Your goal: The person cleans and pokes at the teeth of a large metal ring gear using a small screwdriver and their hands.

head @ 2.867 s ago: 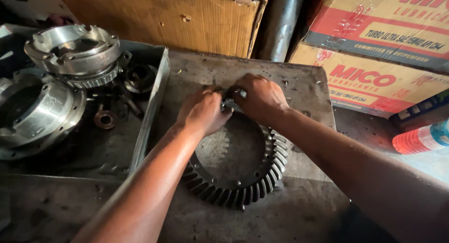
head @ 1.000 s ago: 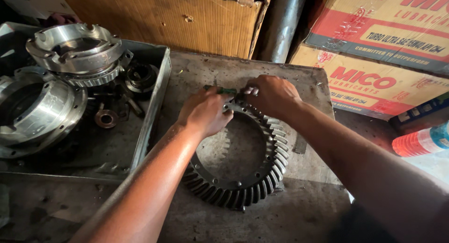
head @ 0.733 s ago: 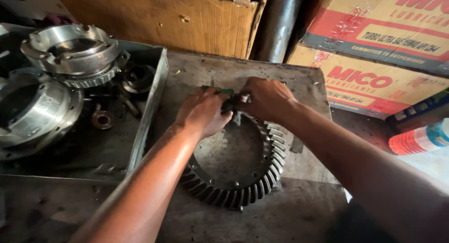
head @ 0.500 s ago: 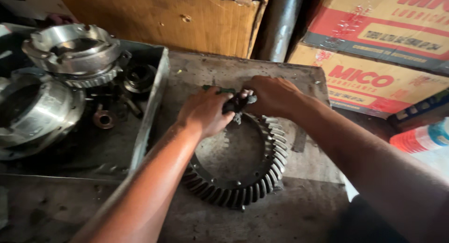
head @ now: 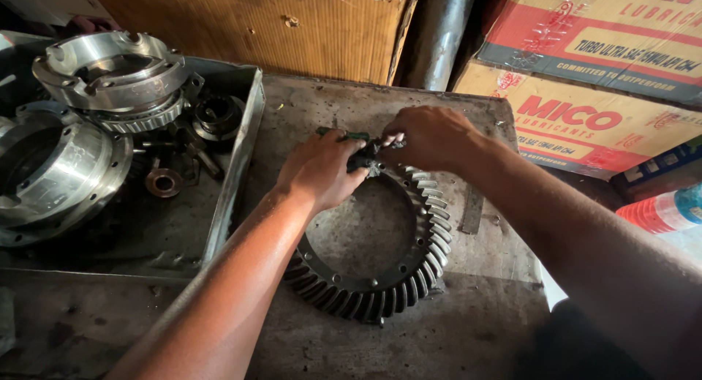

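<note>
A large toothed ring gear (head: 409,277) lies flat on a grimy metal bench (head: 468,336). Both my hands meet over its far rim. My left hand (head: 322,168) is closed around a small dark tool with a green part (head: 358,140). My right hand (head: 431,135) pinches the other end of the same tool with its fingertips. The tool sits just above the gear teeth, and most of it is hidden by my fingers. My left forearm crosses the near side of the gear.
On the left, a metal tray (head: 234,175) holds a shiny flanged housing (head: 110,76), a second round housing (head: 51,175), a washer (head: 163,182) and small parts. Cardboard boxes (head: 585,117) and a grey pipe (head: 439,29) stand behind. A plastic bottle (head: 665,208) lies far right.
Both hands have stayed at the gear's far rim, working the small tool between them with slight finger movements. The gear has not moved.
</note>
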